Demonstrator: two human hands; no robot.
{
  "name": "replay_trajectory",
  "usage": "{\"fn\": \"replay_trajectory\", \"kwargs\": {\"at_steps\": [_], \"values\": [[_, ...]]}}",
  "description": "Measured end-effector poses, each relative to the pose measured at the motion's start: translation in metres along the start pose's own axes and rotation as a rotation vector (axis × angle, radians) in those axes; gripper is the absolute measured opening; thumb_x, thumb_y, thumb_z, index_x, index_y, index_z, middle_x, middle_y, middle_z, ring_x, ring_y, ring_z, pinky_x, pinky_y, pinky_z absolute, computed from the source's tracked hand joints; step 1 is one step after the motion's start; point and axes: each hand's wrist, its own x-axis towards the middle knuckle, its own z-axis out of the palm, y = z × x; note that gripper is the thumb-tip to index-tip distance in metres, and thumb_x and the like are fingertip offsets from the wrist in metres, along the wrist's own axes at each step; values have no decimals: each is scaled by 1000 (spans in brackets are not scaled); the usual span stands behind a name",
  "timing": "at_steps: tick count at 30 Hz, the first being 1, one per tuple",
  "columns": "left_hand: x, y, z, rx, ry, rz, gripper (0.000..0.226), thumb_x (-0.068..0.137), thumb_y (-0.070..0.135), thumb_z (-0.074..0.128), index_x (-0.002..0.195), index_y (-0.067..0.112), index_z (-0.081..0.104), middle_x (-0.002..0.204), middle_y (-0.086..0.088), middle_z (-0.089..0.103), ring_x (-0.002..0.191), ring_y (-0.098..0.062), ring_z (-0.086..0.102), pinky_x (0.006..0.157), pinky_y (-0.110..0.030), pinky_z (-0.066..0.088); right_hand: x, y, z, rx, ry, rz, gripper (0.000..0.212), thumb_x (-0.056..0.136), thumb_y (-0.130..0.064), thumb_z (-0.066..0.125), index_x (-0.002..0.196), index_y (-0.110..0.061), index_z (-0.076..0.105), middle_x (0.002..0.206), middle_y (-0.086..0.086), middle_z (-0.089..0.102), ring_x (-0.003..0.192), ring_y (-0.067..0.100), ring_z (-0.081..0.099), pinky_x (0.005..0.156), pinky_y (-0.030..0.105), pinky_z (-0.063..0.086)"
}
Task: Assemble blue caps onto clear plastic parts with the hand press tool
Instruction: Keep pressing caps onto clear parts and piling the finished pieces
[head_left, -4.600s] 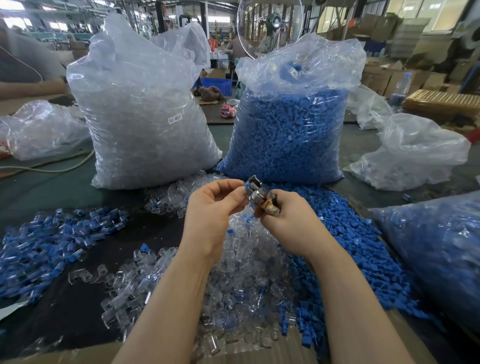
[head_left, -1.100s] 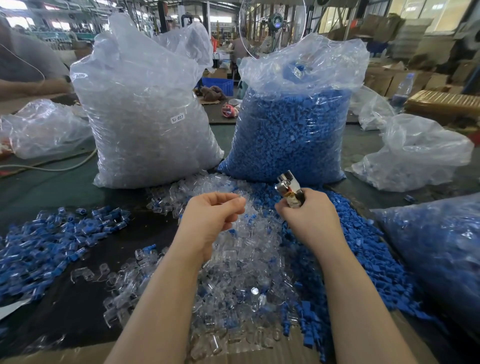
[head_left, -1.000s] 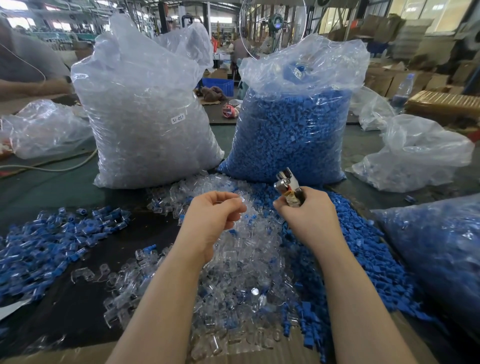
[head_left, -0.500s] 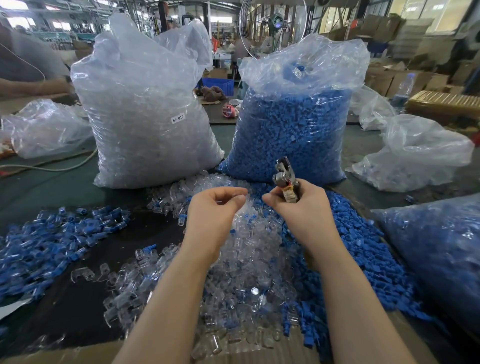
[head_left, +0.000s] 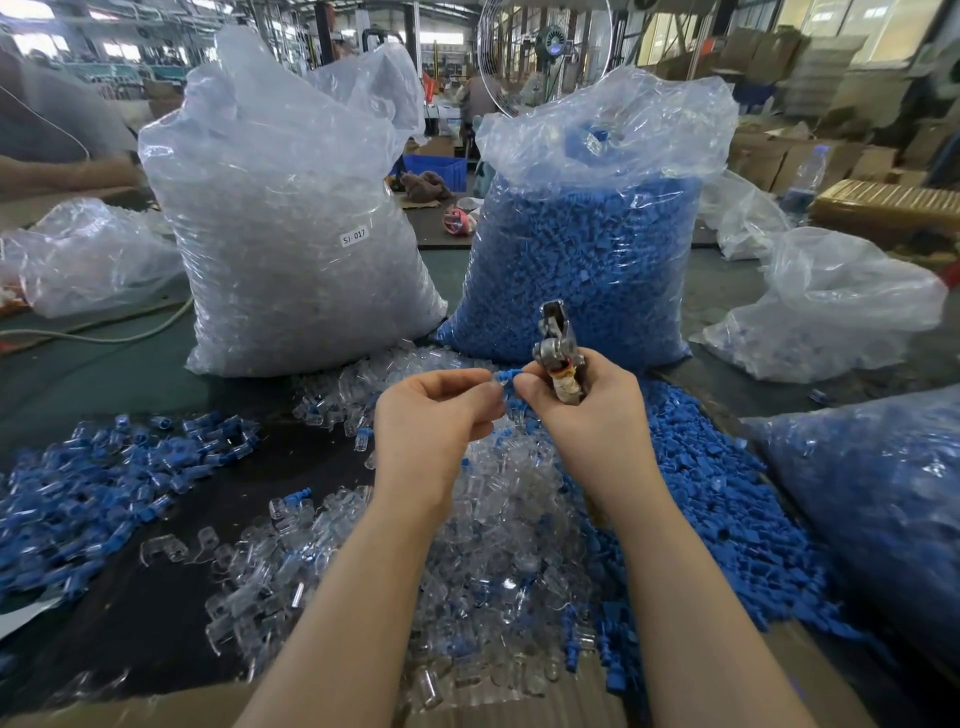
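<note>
Presently mid-fit: left hand (head_left: 434, 415) pinching a small clear plastic part (head_left: 493, 383) at thumb and fingertip, blue cap (head_left: 508, 375) bridging across to the right hand (head_left: 587, 410), whose thumb and forefinger nip the cap's other end while the remaining fingers stay curled round the hand press tool (head_left: 558, 353). Tool upright, metal head clear above the knuckles, wrapped handle buried in the palm; cannot tell whether its nose is parted or closed. Cap and part held in the air over the loose heap of clear parts (head_left: 498, 525), near the foot of the bag of blue caps (head_left: 587, 260).

Handling judgement: both pieces tiny, near weightless, rigid moulded plastic, smooth enough to squirt out of a fingertip pinch. Best gripped by the clear body's sides, leaving its mouth free; cap held by its stem end. Thin clear walls likely to crack if pressed crooked, so square up before squeezing.

Room: open air above the heap, enough for small wrist turns. Loose blue caps (head_left: 727, 499) spread to the right, pile of assembled pieces (head_left: 104, 483) well off to the left, bag of clear parts (head_left: 296, 239) and blue bag close behind the hands. Cardboard edge (head_left: 519, 701) along the near side. Anything dropped vanishes among lookalikes
</note>
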Motion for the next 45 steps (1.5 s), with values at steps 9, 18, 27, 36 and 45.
{"fn": "replay_trajectory", "kwargs": {"at_steps": [9, 18, 27, 36, 45], "values": [[-3, 0, 4, 34, 11, 63, 6, 79, 5, 77, 83, 8, 75, 71, -5, 75, 70, -15, 73, 60, -18, 53, -1, 0, 4, -87, 64, -4, 13, 83, -30, 75, 80, -23, 66, 71, -7, 69, 73, 14, 66, 73, 44, 56], [-4, -2, 4, 216, 61, 225, 17, 76, 10, 82, 75, 25, 74, 71, 6, 74, 71, -9, 71, 74, -33, 60, -2, -2, 5, -23, 0, 15, 8, 83, -24, 71, 79, -18, 67, 75, 0, 69, 73, 24, 64, 70, 50, 55], [-1, -3, 2, 195, 91, 239, 17, 82, 6, 76, 75, 21, 71, 69, 3, 73, 68, -10, 71, 67, -22, 57, -1, -2, -3, -43, -158, 37, 8, 87, -17, 66, 85, -24, 69, 74, -10, 72, 72, 7, 66, 71, 35, 55], [1, 1, -3, 64, -28, 225, 14, 85, 0, 70, 80, 13, 70, 71, 0, 74, 69, -10, 71, 65, -16, 53, -1, 0, -10, -233, -311, 9, 16, 85, -21, 66, 89, -6, 64, 76, 11, 66, 72, 30, 59, 72, 50, 50], [1, 1, -6, 71, -88, 227, 11, 85, 1, 71, 83, 12, 71, 77, -3, 75, 75, -15, 72, 67, -19, 55, -2, 0, -10, -296, -314, -8, 16, 85, -19, 65, 93, -6, 63, 78, 12, 66, 76, 31, 60, 71, 48, 50]]}}
